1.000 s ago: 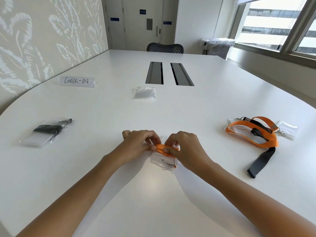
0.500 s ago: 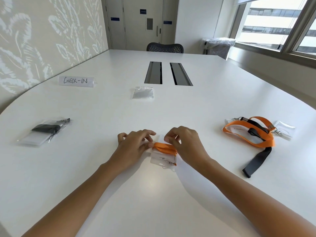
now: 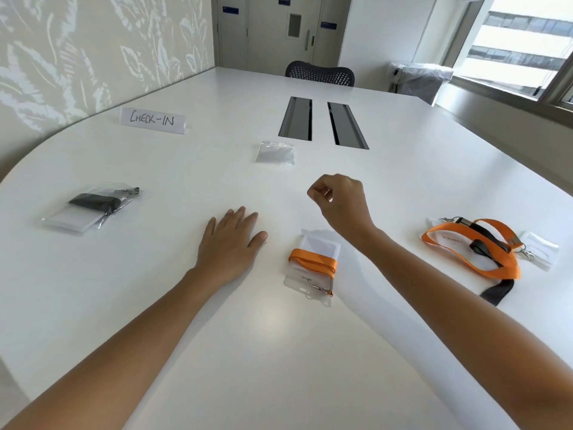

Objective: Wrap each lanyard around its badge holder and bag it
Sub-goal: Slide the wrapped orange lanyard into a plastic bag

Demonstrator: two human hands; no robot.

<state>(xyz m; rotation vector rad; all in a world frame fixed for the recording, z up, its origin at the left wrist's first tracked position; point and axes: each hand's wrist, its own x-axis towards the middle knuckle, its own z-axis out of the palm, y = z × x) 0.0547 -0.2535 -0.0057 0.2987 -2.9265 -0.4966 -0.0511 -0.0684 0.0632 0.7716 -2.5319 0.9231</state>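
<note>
A clear badge holder wrapped in an orange lanyard [image 3: 313, 262] lies on the white table [image 3: 279, 352] between my arms, touched by neither hand. My left hand [image 3: 231, 240] rests flat on the table to its left, fingers spread, holding nothing. My right hand [image 3: 339, 201] hovers above and beyond the holder, its fingers curled shut with nothing visible in them. An empty clear bag [image 3: 275, 153] lies farther back at the centre. On the left, a bagged holder with a black lanyard [image 3: 90, 207]. At the right, loose orange and black lanyards with badge holders [image 3: 483, 248].
A paper sign reading CHECK-IN [image 3: 153, 120] stands at the back left near the wall. Two dark cable slots [image 3: 322, 121] are set into the table's middle. A black chair [image 3: 320, 73] stands at the far end.
Both hands have let go of the orange-wrapped holder. The left hand moved left and flattened on the table; the right hand rose and moved away toward the empty bag.
</note>
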